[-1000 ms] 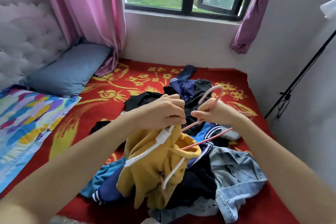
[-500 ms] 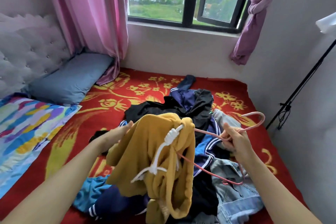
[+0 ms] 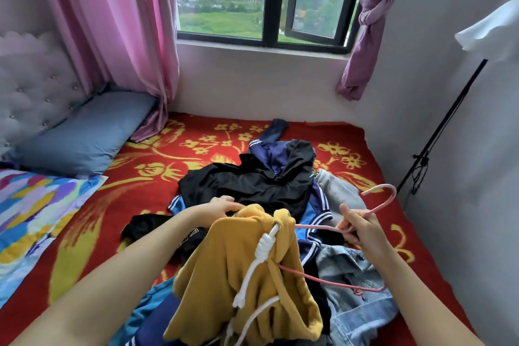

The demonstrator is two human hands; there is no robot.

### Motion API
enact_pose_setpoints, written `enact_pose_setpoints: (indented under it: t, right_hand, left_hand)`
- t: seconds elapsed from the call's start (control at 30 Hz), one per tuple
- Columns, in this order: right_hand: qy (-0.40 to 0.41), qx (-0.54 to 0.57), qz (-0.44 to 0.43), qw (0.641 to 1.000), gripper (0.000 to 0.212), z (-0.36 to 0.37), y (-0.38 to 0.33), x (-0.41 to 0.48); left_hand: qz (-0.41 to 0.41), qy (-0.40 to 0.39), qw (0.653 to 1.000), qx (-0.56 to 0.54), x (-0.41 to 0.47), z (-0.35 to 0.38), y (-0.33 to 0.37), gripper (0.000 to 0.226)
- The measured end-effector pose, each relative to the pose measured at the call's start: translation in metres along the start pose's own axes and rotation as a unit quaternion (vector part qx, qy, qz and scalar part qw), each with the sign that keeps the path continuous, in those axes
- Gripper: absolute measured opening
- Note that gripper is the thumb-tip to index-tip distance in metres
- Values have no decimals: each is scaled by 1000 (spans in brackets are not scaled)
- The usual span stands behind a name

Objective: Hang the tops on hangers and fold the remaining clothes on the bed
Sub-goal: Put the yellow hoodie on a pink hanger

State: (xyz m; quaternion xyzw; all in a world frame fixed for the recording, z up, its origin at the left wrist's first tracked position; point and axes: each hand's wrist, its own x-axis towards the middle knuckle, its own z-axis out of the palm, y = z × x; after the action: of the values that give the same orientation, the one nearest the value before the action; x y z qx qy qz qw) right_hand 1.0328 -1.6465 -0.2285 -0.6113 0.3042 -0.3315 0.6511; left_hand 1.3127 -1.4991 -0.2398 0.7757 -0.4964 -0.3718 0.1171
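The right hand (image 3: 362, 229) pinches the pink hanger (image 3: 317, 227) below its hook. The left hand (image 3: 222, 205) grips the yellow hoodie (image 3: 224, 261) over the pile (image 3: 252, 182) near the bed (image 3: 157, 177) front edge. Being soft and floppy, it is probably best taken by the shoulders.

The left hand (image 3: 222, 206) grips the top edge of a yellow hoodie (image 3: 224, 261), lifted over a heap of clothes on the red flowered bed (image 3: 157, 177) — a black top (image 3: 247, 182), a denim jacket (image 3: 356, 314). The right hand (image 3: 359, 226) holds a pink hanger (image 3: 389, 200) by its neck, one shoulder tucked inside the hoodie beside the knotted white drawstring (image 3: 262, 247).
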Motion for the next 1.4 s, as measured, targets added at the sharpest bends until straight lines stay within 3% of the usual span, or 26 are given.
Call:
enact_pose_setpoints:
  t: [0.07,0.17,0.23,0.37,0.47,0.53,0.6,0.77,0.8,0.87,0.9,0.97,1.1,1.23,1.4]
  right_hand:
    - [7,-18,2,1000,43,-6,1,-4]
    - [17,-50,3,999,43,-22,-1,-10]
    - [25,-71,5,997,44,-28,2,-13]
    - [61,-110,-7,992,48,-17,15,-15]
    - [157,-27,17,987,51,-7,33,-16]
    - [173,61,64,981,50,7,47,-20]
    - [132,75,88,985,53,28,54,-23]
    - [134,38,15,990,60,52,24,-3]
    - [128,35,4,991,60,56,18,0]
    - [108,38,-1,993,58,64,15,2]
    - [102,41,2,994,56,67,14,1]
    - [90,41,-1,995,52,72,9,1]
    - [86,8,-23,996,53,77,-6,3]
    - [93,-7,-47,995,51,80,-23,3]
    - [94,-19,-121,988,44,95,-33,-8]
  left_hand:
    - [32,-14,998,-43,-1,1,-2,17]
    - [95,108,980,-135,-17,-24,7,39]
    - [156,171,970,-69,-34,-52,20,41]
    - [261,191,946,21,-63,-81,51,68]
    - [290,192,937,33,-80,-88,64,78]
    - [306,183,934,37,-87,-93,64,72]
    - [303,151,940,42,-93,-101,62,70]
    - [219,137,963,82,-103,-106,46,25]
    - [190,161,961,119,-102,-104,42,41]
    - [133,190,931,282,-96,-94,40,95]
    - [107,170,912,358,-92,-86,42,102]
    - [90,158,900,397,-83,-71,43,77]
    - [196,269,868,370,-76,-59,35,33]
    - [283,332,835,335,-82,-40,38,32]
    - [317,328,838,299,-82,-33,61,35]
